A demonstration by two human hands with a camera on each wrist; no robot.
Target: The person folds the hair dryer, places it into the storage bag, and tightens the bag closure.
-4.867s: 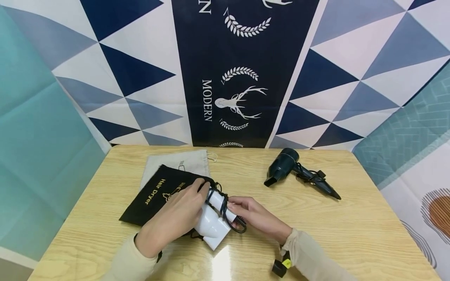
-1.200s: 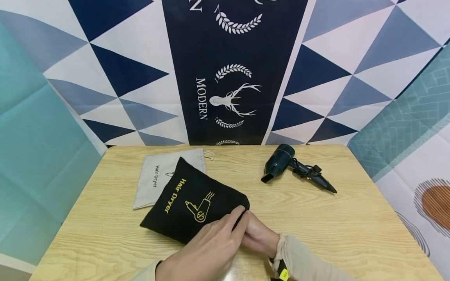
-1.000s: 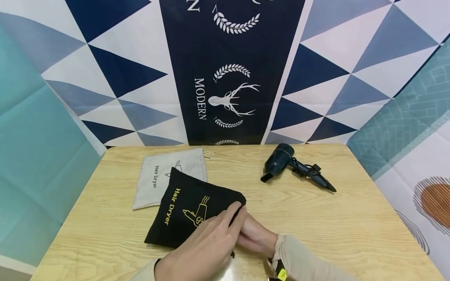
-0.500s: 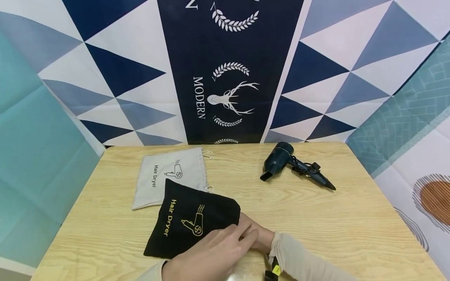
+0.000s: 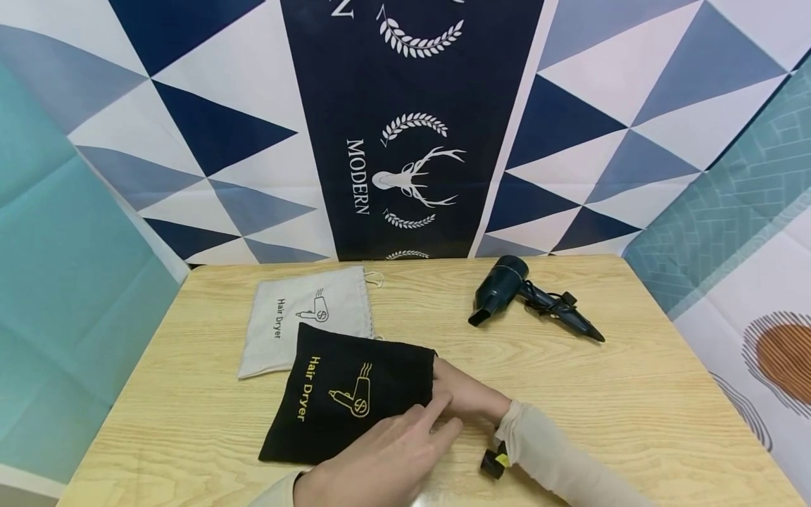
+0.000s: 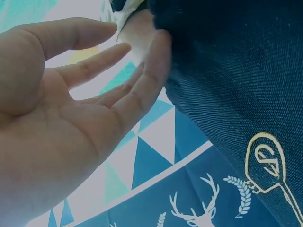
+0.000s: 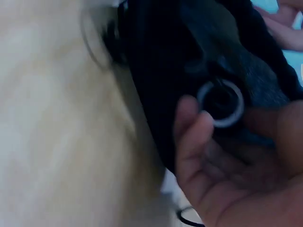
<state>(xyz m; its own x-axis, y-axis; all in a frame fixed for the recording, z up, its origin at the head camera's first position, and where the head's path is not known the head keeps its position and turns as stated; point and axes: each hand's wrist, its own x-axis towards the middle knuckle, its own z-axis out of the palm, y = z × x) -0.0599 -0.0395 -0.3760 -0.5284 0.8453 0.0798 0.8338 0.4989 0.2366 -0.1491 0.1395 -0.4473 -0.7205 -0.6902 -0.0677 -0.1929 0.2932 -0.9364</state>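
A black drawstring bag (image 5: 361, 408) with yellow "Hair Dryer" lettering lies at the front of the table, overlapping a corner of a pale grey bag (image 5: 304, 303). My right hand (image 5: 465, 391) reaches into its mouth from the right. In the right wrist view, its curled fingers and thumb stand on either side of a white-rimmed round end of the hair dryer (image 7: 232, 120) inside the bag. The rest of that dryer is hidden by cloth. My left hand (image 5: 383, 458) lies at the bag's near edge, its fingers loosely spread and one fingertip (image 6: 162, 45) against the cloth in the left wrist view.
A dark hair dryer (image 5: 535, 299), its cord wound round the handle, lies at the back right of the wooden table (image 5: 602, 408). A patterned wall cloth (image 5: 405, 141) rises directly behind the table's back edge.
The white hair dryer, partly outside the black bag in the oldest frame, is now inside it. The bag has come down towards me. My left hand has let go of the bag's mouth.
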